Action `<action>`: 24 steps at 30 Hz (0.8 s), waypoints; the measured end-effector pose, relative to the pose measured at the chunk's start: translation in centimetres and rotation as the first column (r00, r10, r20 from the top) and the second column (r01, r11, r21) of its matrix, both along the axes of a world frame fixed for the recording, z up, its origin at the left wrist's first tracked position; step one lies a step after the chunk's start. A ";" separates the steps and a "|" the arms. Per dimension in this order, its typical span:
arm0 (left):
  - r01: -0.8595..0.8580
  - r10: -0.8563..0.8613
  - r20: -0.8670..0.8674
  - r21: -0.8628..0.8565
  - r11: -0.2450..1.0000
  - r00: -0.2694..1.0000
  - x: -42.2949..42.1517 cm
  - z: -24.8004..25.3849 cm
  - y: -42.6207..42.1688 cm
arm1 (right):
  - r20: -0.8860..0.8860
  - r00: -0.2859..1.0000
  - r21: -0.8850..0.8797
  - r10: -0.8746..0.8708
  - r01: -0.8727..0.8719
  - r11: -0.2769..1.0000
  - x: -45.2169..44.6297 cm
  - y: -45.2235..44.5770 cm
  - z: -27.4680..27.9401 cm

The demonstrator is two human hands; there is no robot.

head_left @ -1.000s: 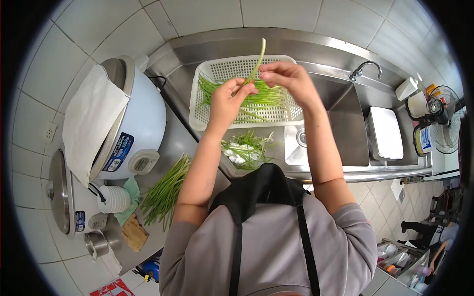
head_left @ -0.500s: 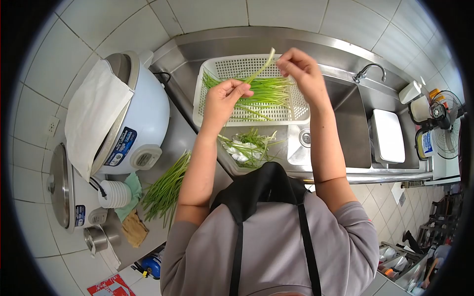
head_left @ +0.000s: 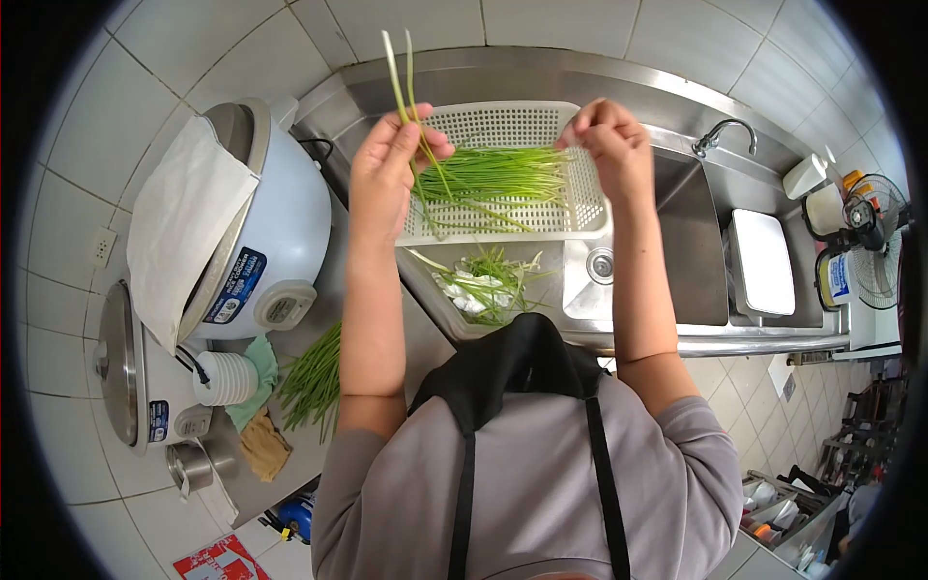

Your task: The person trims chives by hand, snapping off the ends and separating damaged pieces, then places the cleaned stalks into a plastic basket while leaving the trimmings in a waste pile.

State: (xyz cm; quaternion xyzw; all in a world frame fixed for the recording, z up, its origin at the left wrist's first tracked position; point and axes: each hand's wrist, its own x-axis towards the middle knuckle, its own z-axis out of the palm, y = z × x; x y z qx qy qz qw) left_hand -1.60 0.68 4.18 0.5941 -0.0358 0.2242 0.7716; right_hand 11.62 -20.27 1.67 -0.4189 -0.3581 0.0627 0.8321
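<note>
My left hand [head_left: 390, 169] is closed around a few spring onion stalks [head_left: 397, 82], their pale ends pointing up past the basin's back edge. My right hand [head_left: 611, 145] is pinched over the right rim of a white perforated basket [head_left: 595, 220]; whatever its fingertips may hold is too small to make out. Many spring onions [head_left: 503, 177] lie side by side in that basket. Below it, a heap of green trimmings [head_left: 491, 280] with something white in it rests on the metal surface. Another bunch of spring onions [head_left: 314, 382] lies left of my left forearm.
A large rice cooker [head_left: 280, 213] with a white cloth [head_left: 184, 227] on its lid stands at left, a smaller cooker [head_left: 145, 377] in front of it. Right are steel sinks [head_left: 688, 251], a faucet [head_left: 725, 135], a white lidded box [head_left: 761, 264] and a fan [head_left: 875, 227].
My left hand has moved left and up with the stalks, which now stand more upright and away from my right hand. My right hand has shifted slightly right and down.
</note>
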 end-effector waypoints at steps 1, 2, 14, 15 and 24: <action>0.022 -0.021 0.042 -0.032 0.999 0.999 0.1 0.5 0.2 | -0.037 0.999 -0.045 0.012 -0.014 0.999 -0.2 0.6 -0.8; 0.045 -0.040 0.085 -0.063 0.997 0.996 0.3 0.9 0.4 | -0.075 0.997 -0.089 0.022 -0.029 0.996 -0.5 1.3 -1.5; 0.120 -0.070 0.273 -0.168 0.978 0.959 1.1 4.5 1.2 | -0.496 0.758 -0.225 0.423 -0.583 0.781 -4.3 5.7 -5.2; 0.123 -0.068 0.282 -0.181 0.976 0.957 1.2 4.3 1.3 | -0.508 0.750 -0.258 0.424 -0.602 0.756 -4.7 5.8 -5.3; 0.132 -0.011 0.363 -0.310 0.941 0.932 0.0 3.5 1.7 | -0.458 0.716 -0.221 0.527 -0.666 0.712 -6.4 4.7 -7.4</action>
